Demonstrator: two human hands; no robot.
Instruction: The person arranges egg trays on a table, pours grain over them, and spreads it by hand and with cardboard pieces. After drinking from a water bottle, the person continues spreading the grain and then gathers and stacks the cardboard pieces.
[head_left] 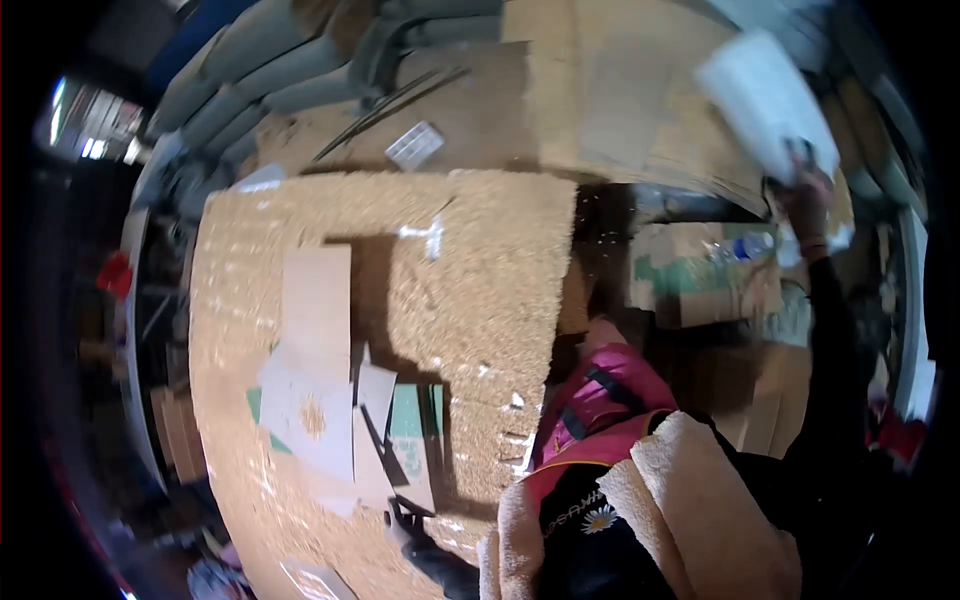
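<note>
My right hand (803, 200), at the end of a dark sleeve, is stretched out to the upper right. Its fingers close on the lower edge of a white sheet-like bundle (768, 100), which is blurred. My left hand (405, 530), in a grey and black glove, is low on the left with its fingers apart. Those fingertips are right at the lower edge of a green and brown cardboard piece (412, 440). Beside it lie a pale sheet (290, 420) with a small heap of grains on it and an upright-looking strip of cardboard (318, 300).
A big block covered in tan grains (480, 280) fills the middle. Behind it are stacked grey sacks (300, 60), thin dark rods (385, 112) and a small white tray (414, 146). A taped carton (690, 270) with a plastic bottle (750, 246) stands to the right.
</note>
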